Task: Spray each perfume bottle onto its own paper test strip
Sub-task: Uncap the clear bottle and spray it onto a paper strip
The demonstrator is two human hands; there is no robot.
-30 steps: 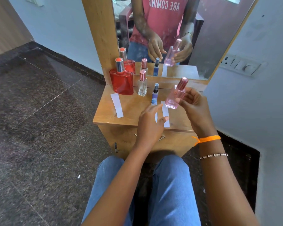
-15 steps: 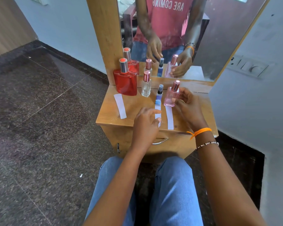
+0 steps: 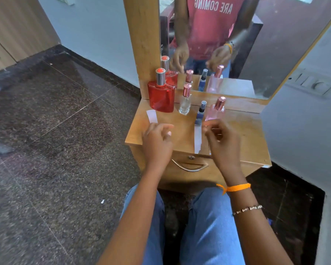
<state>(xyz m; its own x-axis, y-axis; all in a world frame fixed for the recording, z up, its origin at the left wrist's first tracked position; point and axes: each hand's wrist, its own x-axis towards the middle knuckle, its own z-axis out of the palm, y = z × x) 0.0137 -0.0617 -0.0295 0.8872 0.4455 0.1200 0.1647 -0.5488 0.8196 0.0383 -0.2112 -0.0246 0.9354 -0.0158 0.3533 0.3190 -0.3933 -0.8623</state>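
Since a moment ago my right hand (image 3: 221, 142) has let go of the pink bottle (image 3: 215, 111), standing on the desk (image 3: 245, 134) behind its strip (image 3: 197, 137), both hands' fingers loosely curled, empty.

One head-worn wide-angle view looks forward and steeply down from above a seated person's lap. It faces a small wooden dresser (image 3: 243, 131) set against a wall, close enough that both forearms enter from the bottom edge and the hands fill the middle. The dresser top sits near the centre, the mirror (image 3: 237, 44) runs off the top edge, and dark floor (image 3: 55, 150) fills the left half. Edges bend with the wide lens. The mirror repeats the dresser top from the opposite side.
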